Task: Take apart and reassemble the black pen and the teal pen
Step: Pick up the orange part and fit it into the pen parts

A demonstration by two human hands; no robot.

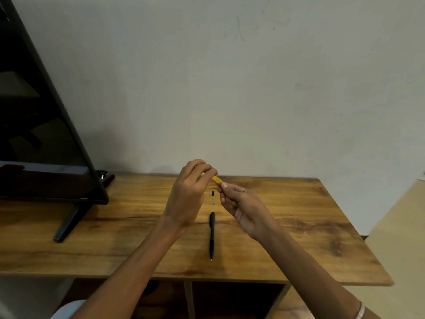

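A black pen [211, 236] lies lengthwise on the wooden table [299, 238], tip toward me. Beyond it rest a small black part [213, 193] and a tiny pale part [214, 203]. Above them my left hand [188, 196] and my right hand [243, 207] both pinch a short yellow-orange piece [216, 180], the left from above, the right from below. Most of that piece is hidden by my fingers. No teal pen shows in view.
A black monitor [41, 134] on a slanted stand [69, 224] fills the left side. The plain wall rises right behind the table. Open shelf compartments [230, 300] sit under the table's front edge.
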